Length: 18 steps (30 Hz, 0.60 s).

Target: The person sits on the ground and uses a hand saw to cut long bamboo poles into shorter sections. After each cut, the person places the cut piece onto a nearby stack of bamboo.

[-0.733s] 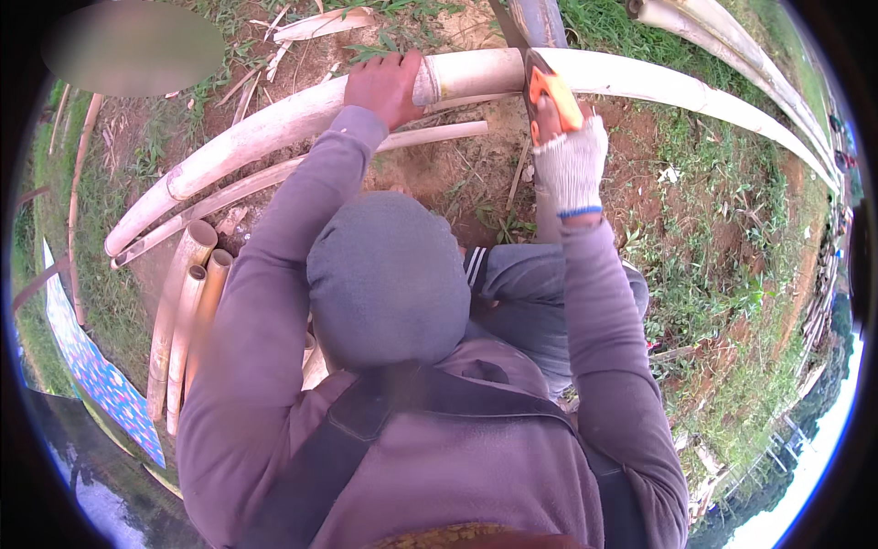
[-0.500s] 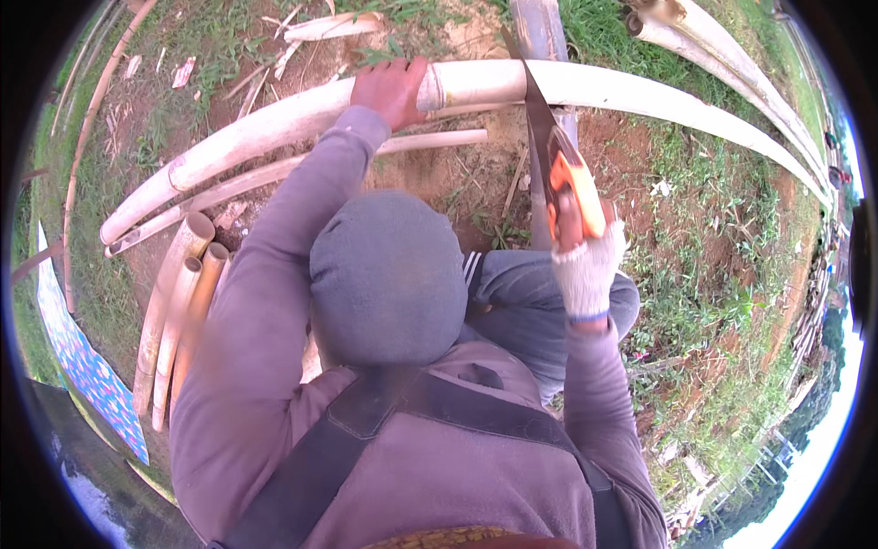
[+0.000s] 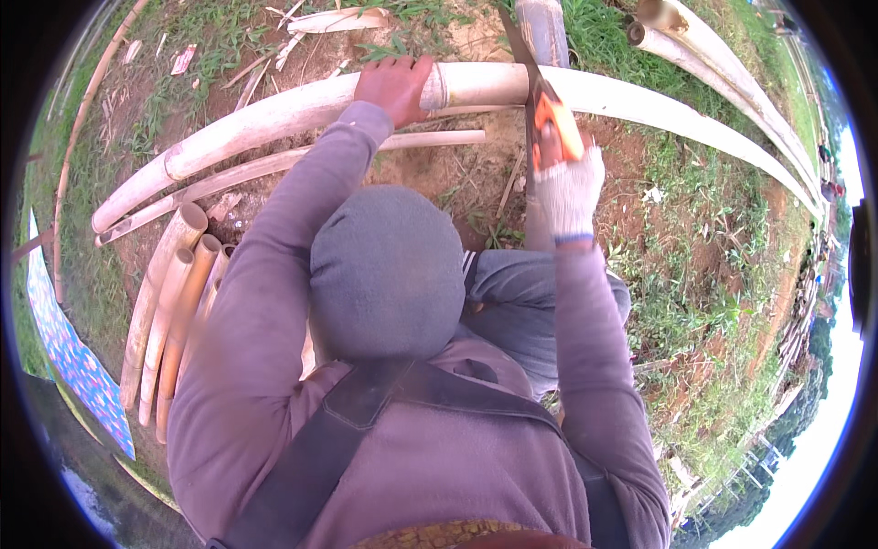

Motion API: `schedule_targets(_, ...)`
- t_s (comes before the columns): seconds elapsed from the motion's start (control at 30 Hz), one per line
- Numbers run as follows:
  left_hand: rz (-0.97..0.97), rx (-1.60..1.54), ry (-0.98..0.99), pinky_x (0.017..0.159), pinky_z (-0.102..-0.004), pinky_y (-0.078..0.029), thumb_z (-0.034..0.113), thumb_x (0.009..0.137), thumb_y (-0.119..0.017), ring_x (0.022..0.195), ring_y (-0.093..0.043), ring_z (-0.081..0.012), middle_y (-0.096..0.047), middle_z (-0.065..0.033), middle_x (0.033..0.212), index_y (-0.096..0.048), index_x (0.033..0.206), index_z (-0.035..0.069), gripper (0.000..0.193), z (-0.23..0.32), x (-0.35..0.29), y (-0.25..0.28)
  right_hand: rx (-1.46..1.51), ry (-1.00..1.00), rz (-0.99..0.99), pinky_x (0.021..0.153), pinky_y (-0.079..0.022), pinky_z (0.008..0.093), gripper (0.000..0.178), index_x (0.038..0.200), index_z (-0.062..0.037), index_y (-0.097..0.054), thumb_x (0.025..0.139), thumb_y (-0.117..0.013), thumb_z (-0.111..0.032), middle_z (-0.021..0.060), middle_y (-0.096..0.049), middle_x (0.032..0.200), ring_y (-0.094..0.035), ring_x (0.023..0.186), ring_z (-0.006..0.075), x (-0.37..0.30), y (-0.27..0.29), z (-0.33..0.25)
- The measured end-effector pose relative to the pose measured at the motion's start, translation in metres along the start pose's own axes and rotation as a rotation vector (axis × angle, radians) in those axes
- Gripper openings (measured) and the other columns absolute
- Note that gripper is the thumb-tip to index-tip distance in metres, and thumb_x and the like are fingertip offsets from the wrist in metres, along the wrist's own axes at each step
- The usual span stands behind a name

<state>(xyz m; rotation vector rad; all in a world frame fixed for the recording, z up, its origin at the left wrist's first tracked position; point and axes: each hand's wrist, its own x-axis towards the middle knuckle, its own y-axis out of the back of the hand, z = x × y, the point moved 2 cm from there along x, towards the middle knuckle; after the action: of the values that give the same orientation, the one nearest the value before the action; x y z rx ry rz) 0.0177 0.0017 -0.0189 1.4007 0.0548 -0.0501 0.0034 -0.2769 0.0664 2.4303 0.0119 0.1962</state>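
A long pale bamboo pole (image 3: 274,114) lies across the ground in front of me. My bare left hand (image 3: 395,84) presses down on it, fingers wrapped over the top. My right hand (image 3: 569,188), in a white knit glove, grips the orange handle of a hand saw (image 3: 549,119). The saw's blade runs up and across the pole just right of my left hand. My grey cap and purple sleeves fill the middle of the view.
A thinner pale pole (image 3: 302,160) lies just below the big one. Several cut bamboo pieces (image 3: 174,293) are stacked at my left. More long poles (image 3: 732,82) run at the upper right. A blue patterned cloth (image 3: 69,357) lies at the far left on grass and bare soil.
My right hand drew the saw back toward me, then pushed it forward again across the pole. My left hand stayed pressed on the pole.
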Motion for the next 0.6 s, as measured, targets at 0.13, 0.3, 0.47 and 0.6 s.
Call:
schedule_targets(0.13, 0.026, 0.010, 0.004, 0.109, -0.0539, -0.052, 0.040, 0.075, -0.096, 0.129, -0.066, -0.0367, -0.069, -0.0152, 0.134, -0.054, 0.143, 0.013, 0.085, -0.007, 0.001, -0.003, 0.226, -0.272, -0.096, 0.061, -0.053, 0.0344, 0.021, 0.112, 0.0017, -0.062, 0.102, -0.072, -0.014, 0.0126, -0.071, 0.083, -0.069, 0.070, 0.0171, -0.148, 0.095, 0.022)
schedule_targets(0.3, 0.013, 0.049, -0.006, 0.111, -0.0524, -0.051, 0.041, 0.076, -0.096, 0.129, -0.066, -0.0369, -0.070, -0.0152, 0.133, -0.054, 0.142, 0.013, 0.084, -0.003, 0.014, -0.003, 0.073, -0.114, -0.052, 0.059, -0.054, 0.0296, 0.023, 0.113, -0.0007, -0.061, 0.107, -0.069, -0.022, 0.0091, -0.070, 0.081, -0.069, 0.069, 0.0162, -0.123, 0.067, 0.036)
schedule_targets(0.47, 0.009, -0.015, -0.016, 0.111, -0.0523, -0.051, 0.040, 0.076, -0.095, 0.130, -0.066, -0.0371, -0.070, -0.0157, 0.133, -0.054, 0.143, 0.014, 0.082, 0.007, 0.010, 0.000, 0.047, -0.032, 0.017, 0.070, -0.057, 0.0407, 0.031, 0.116, 0.0028, -0.068, 0.105, -0.074, -0.025, 0.0191, -0.073, 0.086, -0.073, 0.078, 0.0298, 0.047, -0.027, 0.018)
schedule_targets(0.6, 0.052, 0.022, 0.005, 0.110, -0.0526, -0.051, 0.039, 0.076, -0.095, 0.128, -0.066, -0.0365, -0.070, -0.0150, 0.133, -0.054, 0.144, 0.014, 0.083, -0.005, 0.005, -0.002, 0.259, -0.041, 0.035, 0.072, -0.058, 0.0366, 0.027, 0.118, 0.0026, -0.069, 0.100, -0.080, -0.014, 0.0169, -0.076, 0.097, -0.076, 0.085, 0.0265, -0.061, 0.024, 0.030)
